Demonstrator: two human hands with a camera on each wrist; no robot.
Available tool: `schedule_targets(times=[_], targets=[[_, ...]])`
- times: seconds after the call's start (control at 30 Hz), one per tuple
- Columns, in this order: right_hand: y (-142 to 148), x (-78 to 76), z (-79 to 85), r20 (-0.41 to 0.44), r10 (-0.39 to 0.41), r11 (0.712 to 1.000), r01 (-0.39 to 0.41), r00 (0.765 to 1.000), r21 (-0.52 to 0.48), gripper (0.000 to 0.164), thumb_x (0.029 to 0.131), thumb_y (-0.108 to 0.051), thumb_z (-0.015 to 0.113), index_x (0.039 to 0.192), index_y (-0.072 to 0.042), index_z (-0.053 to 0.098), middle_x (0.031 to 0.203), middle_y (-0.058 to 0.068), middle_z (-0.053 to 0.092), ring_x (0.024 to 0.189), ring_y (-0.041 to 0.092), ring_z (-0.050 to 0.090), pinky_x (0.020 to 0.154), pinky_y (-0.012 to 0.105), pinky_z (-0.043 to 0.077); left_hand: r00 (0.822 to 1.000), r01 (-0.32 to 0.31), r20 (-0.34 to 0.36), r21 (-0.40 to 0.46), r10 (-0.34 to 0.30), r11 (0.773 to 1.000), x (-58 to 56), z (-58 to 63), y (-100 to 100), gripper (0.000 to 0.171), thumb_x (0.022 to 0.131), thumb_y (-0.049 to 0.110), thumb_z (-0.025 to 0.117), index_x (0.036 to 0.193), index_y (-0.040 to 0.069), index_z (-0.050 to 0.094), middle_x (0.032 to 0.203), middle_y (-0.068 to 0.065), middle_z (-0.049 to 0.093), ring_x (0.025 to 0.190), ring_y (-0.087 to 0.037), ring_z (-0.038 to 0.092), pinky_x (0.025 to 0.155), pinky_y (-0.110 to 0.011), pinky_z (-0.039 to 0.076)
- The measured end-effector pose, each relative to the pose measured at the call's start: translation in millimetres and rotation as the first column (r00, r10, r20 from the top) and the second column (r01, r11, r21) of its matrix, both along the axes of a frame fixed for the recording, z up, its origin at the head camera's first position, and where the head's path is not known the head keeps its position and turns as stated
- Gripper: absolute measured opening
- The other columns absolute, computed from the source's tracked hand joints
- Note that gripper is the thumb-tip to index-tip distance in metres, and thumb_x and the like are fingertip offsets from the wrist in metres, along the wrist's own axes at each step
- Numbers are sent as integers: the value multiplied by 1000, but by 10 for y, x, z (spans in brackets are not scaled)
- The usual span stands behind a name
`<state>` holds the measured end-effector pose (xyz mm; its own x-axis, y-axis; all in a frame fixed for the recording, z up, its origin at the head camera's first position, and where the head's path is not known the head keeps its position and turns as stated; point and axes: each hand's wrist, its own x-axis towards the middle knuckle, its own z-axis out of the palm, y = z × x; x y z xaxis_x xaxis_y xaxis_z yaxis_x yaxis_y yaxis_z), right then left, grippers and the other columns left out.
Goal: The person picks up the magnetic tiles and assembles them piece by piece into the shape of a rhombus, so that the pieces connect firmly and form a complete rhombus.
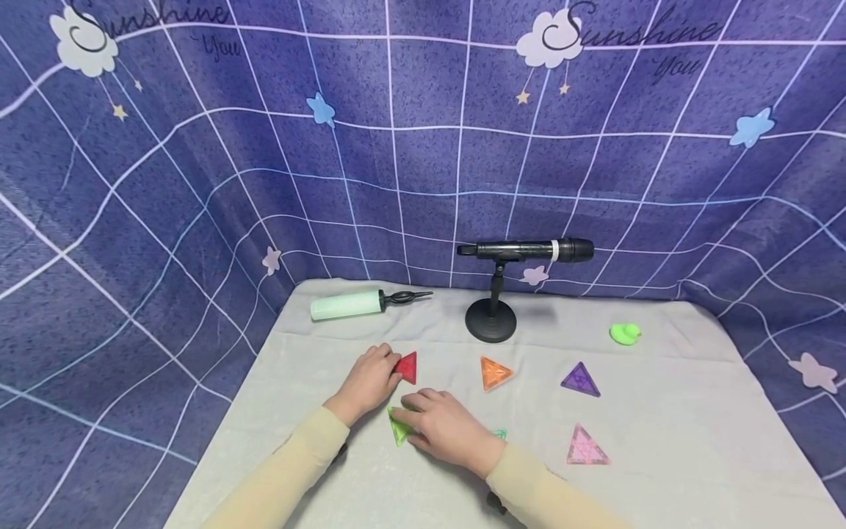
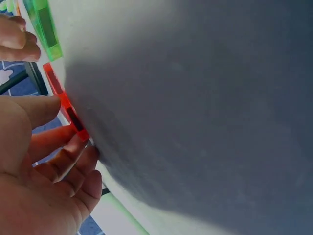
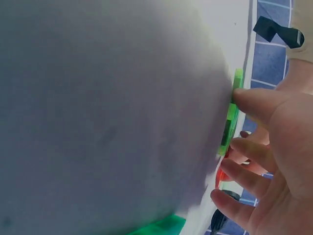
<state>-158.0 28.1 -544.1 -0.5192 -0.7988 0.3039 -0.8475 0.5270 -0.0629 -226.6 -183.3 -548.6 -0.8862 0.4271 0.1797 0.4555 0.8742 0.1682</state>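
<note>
Red tile (image 1: 410, 367), green tile (image 1: 399, 430): translucent plastic, glossy edges. Pump (image 1: 346, 305): smooth plastic. Microphone (image 1: 522, 250): smooth, plastic-looking, slight sheen. Duck (image 1: 624, 334): smooth; plastic or rubber, cannot tell. Bench (image 1: 687, 404): matt cloth, creased. Curtain (image 1: 426, 84): matt printed cloth.

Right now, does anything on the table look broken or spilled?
No, nothing stands out. The red triangle and green triangle show no cracks I can see, though fingers cover part of each. The orange triangle and pink triangle lie flat, and I see no spill.

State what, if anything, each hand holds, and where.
As the head view shows, left hand: translucent red triangular tile, by its left side; right hand: translucent lime-green triangular tile, by its right side.
</note>
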Motion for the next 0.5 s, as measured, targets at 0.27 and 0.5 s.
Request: schedule_targets(times=[0.27,0.5], targets=[[-45,-20,-7,-7,12,1000,-12,1000,7,40,92,-26,83,130,-24,74,127,0,67,116,20,63,87,39,54,1000,-9,15,11,9,1000,-8,37,13,29,95,20,79,118,2,72,101,-6,62,87,-24,55,80,-42,50],[-57,-28,13,-4,28,1000,-27,1000,11,39,92,-26,83,129,-23,75,131,1,68,119,20,63,87,39,55,999,-24,27,63,23,998,-20,42,10,30,93,19,81,116,2,72,98,-6,62,86,-23,56,78,-42,50]])
